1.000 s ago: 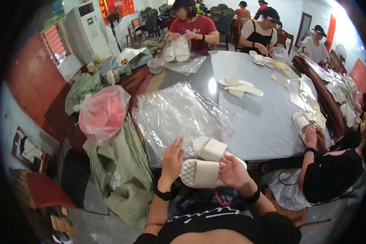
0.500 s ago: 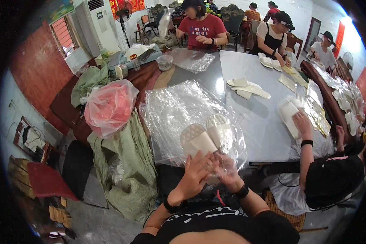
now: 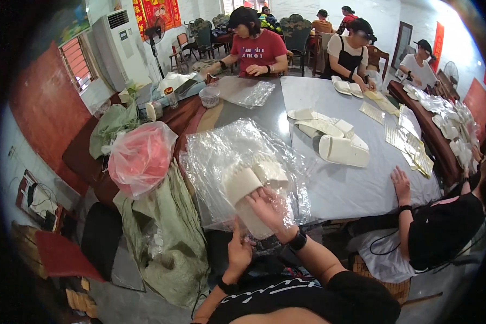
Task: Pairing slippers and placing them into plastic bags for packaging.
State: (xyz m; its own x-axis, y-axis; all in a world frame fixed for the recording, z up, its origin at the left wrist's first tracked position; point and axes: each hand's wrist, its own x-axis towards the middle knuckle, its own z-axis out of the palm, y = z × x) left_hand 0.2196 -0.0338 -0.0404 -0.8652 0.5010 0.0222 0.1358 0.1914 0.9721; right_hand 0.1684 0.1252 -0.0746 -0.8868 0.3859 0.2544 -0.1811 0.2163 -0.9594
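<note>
A pair of cream slippers [image 3: 242,186] lies on a spread of crinkled clear plastic bags [image 3: 216,151] at the table's near edge. Clear film seems to cover part of the pair; how far it reaches is hard to tell. My right hand [image 3: 269,209] rests over the slippers with its fingers stretched out, touching the nearer strap area. Below and to its left, my left hand [image 3: 239,250] is at the near edge of the film, index finger pointing up and the other fingers curled in, apparently on the bag's edge.
More cream slippers [image 3: 344,151] lie to the right, near patterned sheets [image 3: 402,137]. A co-worker's hand [image 3: 401,185] rests on the table there. A pink-filled bag [image 3: 140,156] and green sack [image 3: 164,237] stand left. A bowl [image 3: 209,97] sits farther back. Other people work around the table.
My hands have shifted on the slippers, the right now lying across them and the left lower down. The co-worker at right has set slippers down; the person in red has lowered an arm.
</note>
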